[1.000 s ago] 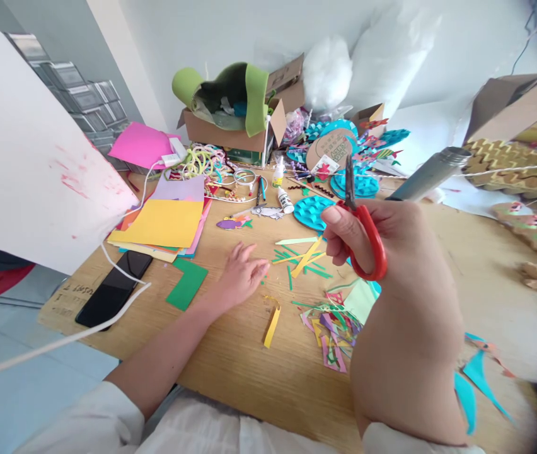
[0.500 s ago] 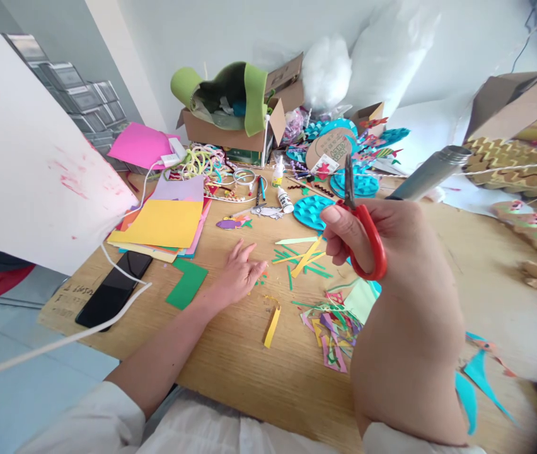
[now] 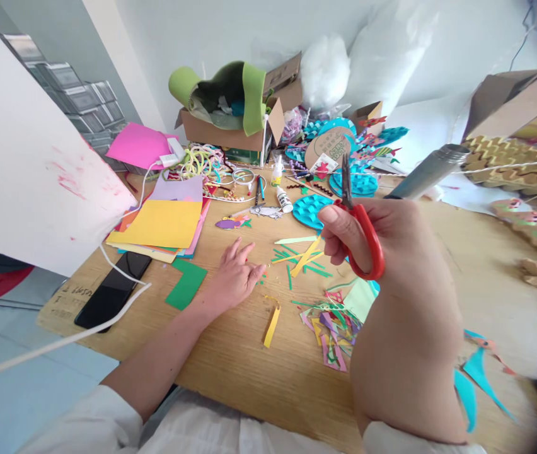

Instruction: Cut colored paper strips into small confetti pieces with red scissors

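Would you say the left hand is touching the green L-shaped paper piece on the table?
Apart. The head view shows bare wood between the left hand and the green paper piece beside it.

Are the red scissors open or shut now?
Shut: the scissors in the right hand show one narrow blade pointing up, with no gap.

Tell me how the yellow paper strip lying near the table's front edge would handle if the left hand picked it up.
The yellow paper strip is probably very light: it is thin and narrow. It would likely flop or bend, since one end already curls up off the table. It lies nearly flat on the wood, so the left hand might need a fingernail to lift an end.
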Demonstrator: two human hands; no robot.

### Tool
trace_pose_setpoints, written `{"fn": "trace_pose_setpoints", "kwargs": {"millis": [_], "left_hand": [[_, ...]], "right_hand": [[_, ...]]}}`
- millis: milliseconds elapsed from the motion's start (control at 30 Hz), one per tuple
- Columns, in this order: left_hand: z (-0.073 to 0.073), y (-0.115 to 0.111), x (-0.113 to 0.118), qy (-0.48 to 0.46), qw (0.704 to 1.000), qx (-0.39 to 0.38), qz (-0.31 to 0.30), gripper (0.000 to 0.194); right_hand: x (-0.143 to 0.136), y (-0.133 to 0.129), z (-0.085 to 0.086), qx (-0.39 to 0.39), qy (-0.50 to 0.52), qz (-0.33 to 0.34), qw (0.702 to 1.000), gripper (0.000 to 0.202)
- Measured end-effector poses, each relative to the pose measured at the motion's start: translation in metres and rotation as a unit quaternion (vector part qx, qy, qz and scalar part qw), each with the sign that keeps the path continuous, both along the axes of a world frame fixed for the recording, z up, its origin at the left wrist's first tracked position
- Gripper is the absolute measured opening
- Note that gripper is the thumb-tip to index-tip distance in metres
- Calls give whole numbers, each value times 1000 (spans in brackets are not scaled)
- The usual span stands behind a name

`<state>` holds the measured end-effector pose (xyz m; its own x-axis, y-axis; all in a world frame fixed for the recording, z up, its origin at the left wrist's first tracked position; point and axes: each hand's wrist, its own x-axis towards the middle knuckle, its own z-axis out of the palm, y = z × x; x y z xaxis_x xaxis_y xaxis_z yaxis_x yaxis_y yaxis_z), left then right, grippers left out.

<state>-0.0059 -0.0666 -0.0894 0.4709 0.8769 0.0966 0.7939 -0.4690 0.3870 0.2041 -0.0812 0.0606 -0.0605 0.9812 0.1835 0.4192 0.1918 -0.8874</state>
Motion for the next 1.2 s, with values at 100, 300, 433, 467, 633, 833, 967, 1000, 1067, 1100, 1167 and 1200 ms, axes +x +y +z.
{"fn": "trace_pose_setpoints", "kwargs": {"millis": [100, 300, 433, 467, 633, 833, 967, 1000, 1067, 1100, 1167, 1200], "left_hand": [[-4, 5, 3, -11, 1000, -14, -5, 59], [-12, 14, 0, -67, 996, -54, 12, 61], [-12, 12, -5, -64, 998, -21, 13, 60], [-11, 11, -6, -57, 998, -13, 14, 60], [-7, 6, -8, -11, 1000, 26, -2, 54], [-3, 2, -9, -1, 997, 70, -25, 46], [-7, -2, -4, 8, 994, 77, -81, 38], [-8, -3, -3, 13, 993, 80, -90, 38], [-9, -3, -3, 26, 992, 83, -94, 38], [-8, -2, -4, 32, 992, 84, -90, 38], [-6, -1, -7, 37, 993, 85, -78, 40], [-4, -1, -8, 36, 993, 86, -72, 40]], "right_hand": [[1, 1, 0, -5, -4, 9, 1000, 44], [1, 0, 1, 2, 5, -2, 1000, 43], [1, 0, 0, 2, 2, 2, 1000, 43], [1, 0, 0, 1, 1, 3, 1000, 43], [1, 0, 0, -4, -1, 8, 1000, 43], [1, 0, 0, -1, 3, 2, 1000, 44], [1, 0, 0, 1, 4, -1, 1000, 43], [1, 0, -1, 3, 4, -3, 1000, 43], [2, 0, -1, 6, 4, -4, 1000, 43], [2, 0, -1, 7, 6, -2, 1000, 44], [3, 0, -2, 10, 11, 1, 1000, 44], [3, 0, -2, 10, 12, 1, 1000, 44]]}}
